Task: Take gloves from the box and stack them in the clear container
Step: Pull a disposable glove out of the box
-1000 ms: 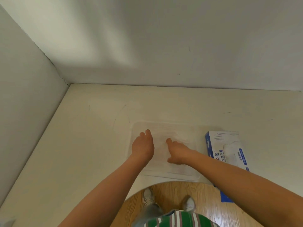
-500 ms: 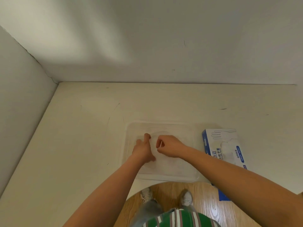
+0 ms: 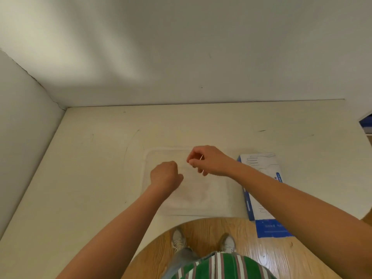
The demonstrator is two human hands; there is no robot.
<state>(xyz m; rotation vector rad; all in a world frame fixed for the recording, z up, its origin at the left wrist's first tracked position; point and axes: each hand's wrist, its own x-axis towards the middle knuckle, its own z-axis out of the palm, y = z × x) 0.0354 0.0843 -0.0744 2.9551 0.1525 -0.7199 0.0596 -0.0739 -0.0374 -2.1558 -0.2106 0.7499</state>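
Translucent glove pinched by right hand above clear container, left hand curled, grip unclear; stacking step, probably needs laying flat next.

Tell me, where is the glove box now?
In the head view, the glove box lies on the table at the person's right, close beside the clear container and partly under the right forearm.

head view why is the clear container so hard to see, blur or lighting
Head view: mostly low contrast, the clear container is see-through on a pale table, only faint rim lines show; soft light, slight blur; the glove pinched by the right hand shows as a pale sliver.
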